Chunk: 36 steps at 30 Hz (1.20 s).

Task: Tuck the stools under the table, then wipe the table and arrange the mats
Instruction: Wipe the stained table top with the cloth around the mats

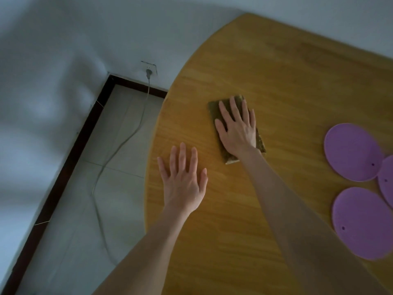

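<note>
My right hand (237,128) lies flat on a folded olive-green cloth (214,107), pressing it onto the round wooden table (265,71), fingers spread. My left hand (184,182) rests palm down on the bare wood near the table's left edge, fingers apart, holding nothing. Three round purple mats sit at the right: one (353,152) further back, one (363,222) nearer, and a third (387,179) cut off by the frame edge and overlapping the first. No stools are in view.
Left of the table is grey tiled floor (119,158) with a dark skirting board. A wall socket (148,68) holds a plug, and its cable (127,137) trails across the floor. White walls meet in the corner behind.
</note>
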### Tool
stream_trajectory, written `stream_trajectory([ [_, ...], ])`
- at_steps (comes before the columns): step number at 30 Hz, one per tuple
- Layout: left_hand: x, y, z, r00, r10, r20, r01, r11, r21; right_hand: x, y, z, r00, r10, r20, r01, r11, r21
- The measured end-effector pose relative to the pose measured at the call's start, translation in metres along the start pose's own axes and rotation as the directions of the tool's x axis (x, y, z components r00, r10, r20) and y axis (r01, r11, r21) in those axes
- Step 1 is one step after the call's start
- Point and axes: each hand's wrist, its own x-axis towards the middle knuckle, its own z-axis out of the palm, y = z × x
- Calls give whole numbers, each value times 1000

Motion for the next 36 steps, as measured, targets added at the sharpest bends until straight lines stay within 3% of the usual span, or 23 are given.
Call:
stream_trajectory([
  [2, 0, 0, -1, 1000, -7, 4, 7, 1000, -12, 16, -22, 0, 1000, -17, -2, 17, 1000, -12],
  [5, 1, 0, -1, 1000, -13, 6, 14, 1000, -26, 21, -51, 3, 982, -189, 14, 190, 981, -38],
  [10, 0, -2, 0, 999, -16, -40, 13, 997, -73, -5, -35, 9, 944, -326, 42, 329, 942, -71],
  [17, 13, 10, -9, 998, -22, -58, 17, 996, -82, 18, 14, -3, 1000, -1, -10, 1, 1000, -30],
  [24, 46, 38, -11, 999, -15, -30, 13, 998, -65, -35, 33, 6, 996, -88, -25, 87, 996, -24],
  [30, 77, 67, -14, 998, 59, 39, -56, 996, -76, -3, 91, -7, 971, 237, -40, -235, 971, 35],
  [32, 80, 69, -11, 998, 51, 47, -49, 997, -54, 3, 84, -5, 968, 248, -43, -247, 969, 25],
  [36, 81, 69, -8, 997, 44, 60, -43, 999, -29, -21, 86, -1, 991, 125, -47, -124, 992, 15],
])
